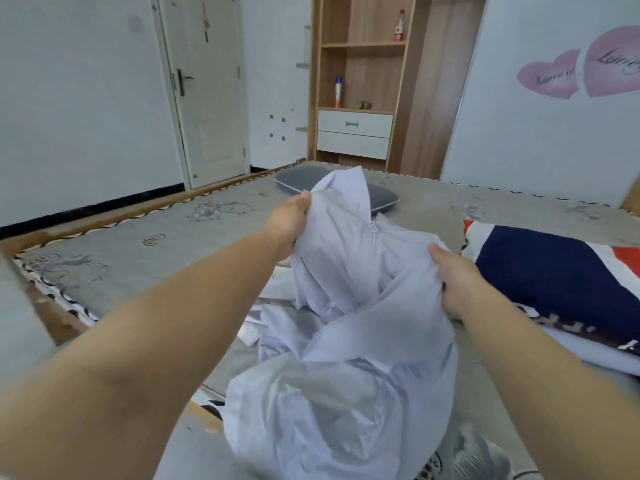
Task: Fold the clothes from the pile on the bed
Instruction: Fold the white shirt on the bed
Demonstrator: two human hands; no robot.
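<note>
The pale garment [346,341] hangs bunched over the bed [138,251]. The right hand [457,278] clutches one fold and the left hand [289,223] another, higher. Its trailing hem could snag the pile [273,299] beneath, dragging clothes along.

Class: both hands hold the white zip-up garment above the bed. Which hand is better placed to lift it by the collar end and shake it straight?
Probably the left hand. It grips the white garment higher up, close beside the collar and zipper. The right hand grips bunched fabric lower down.
</note>
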